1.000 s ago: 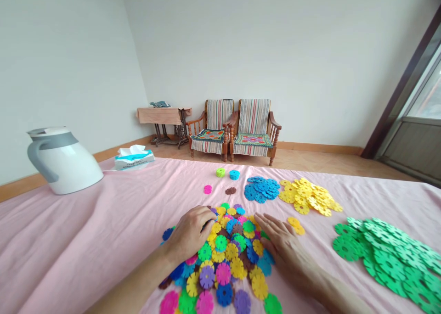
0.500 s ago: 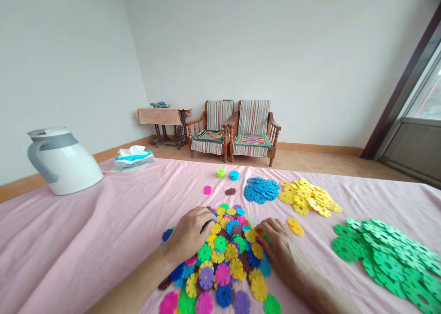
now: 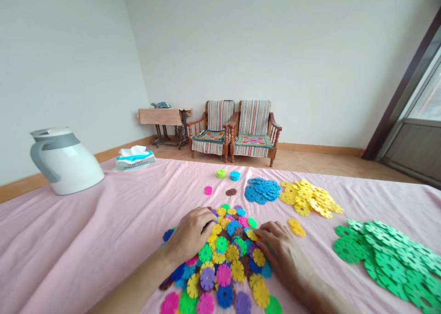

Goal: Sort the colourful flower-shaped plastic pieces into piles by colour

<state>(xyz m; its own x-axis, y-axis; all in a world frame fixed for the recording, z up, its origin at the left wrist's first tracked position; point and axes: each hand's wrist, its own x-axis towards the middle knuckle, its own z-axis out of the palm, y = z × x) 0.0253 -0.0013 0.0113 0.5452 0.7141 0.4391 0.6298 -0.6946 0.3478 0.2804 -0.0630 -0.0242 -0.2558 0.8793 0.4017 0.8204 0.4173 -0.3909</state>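
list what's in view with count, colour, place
disc heap: one, multicoloured, front centre
disc piles: three, blue, yellow, green, right side
small groups: four, lime, light blue, pink, brown, beyond heap
yellow group: one, yellow, right of heap
jug: one, white and grey, left
tissue box: one, white and blue, beside jug
cloth: one, pink, beneath these
armchairs: two, brown, far wall
draped table: one, pinkish, beside armchairs
door: one, grey, far right
left hand: one, heap's left
right hand: one, heap's right

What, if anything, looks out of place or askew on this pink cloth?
Nothing looks spilled or damaged. Mildly odd: a small yellow-orange cluster lies apart from the larger yellow pile, just beyond the right hand. The pink cloth is also visibly wrinkled, with long creases on the left side.
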